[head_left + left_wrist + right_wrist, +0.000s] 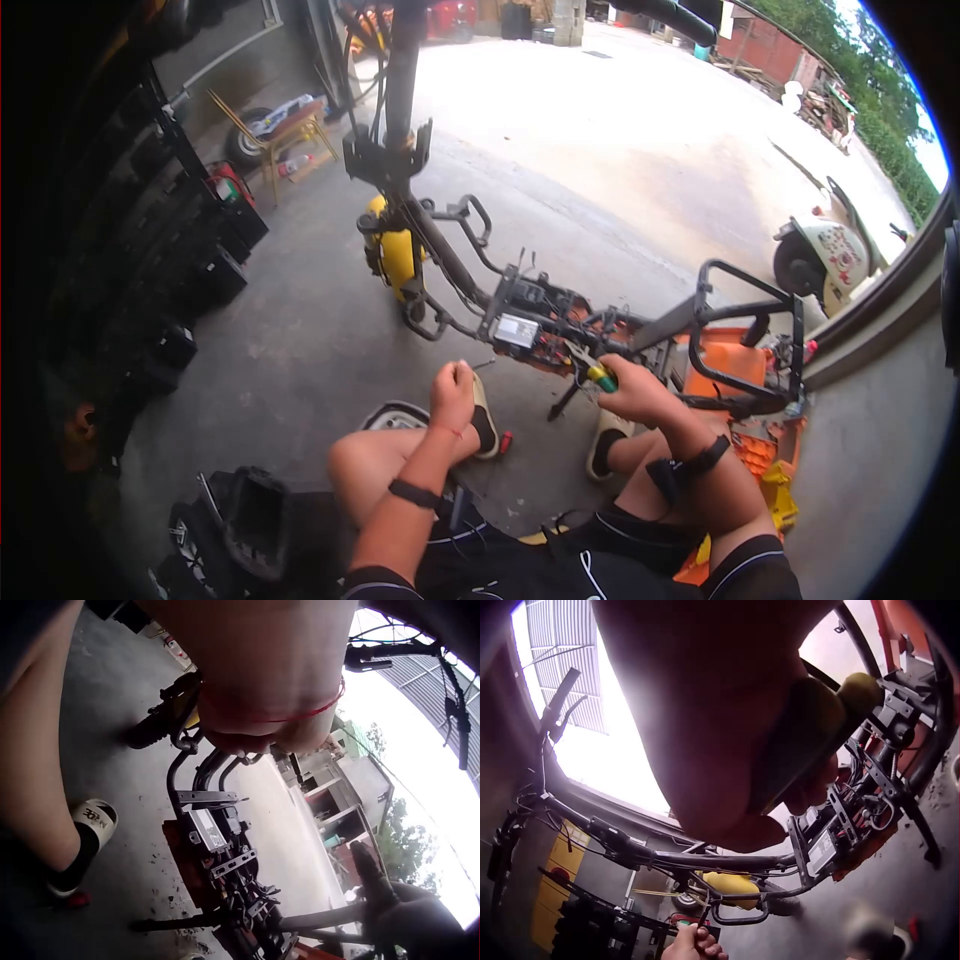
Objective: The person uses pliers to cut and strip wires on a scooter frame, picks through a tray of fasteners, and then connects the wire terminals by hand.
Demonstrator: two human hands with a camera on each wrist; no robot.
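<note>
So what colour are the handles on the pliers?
Green and yellow; the pliers' handles show best in the head view.

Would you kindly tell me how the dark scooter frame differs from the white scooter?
The dark scooter frame is largely stripped bare; the white scooter is panelled, with a red pattern.
The dark scooter frame stands in the foreground; the white scooter stands farther away.
Both appear upright.
</note>
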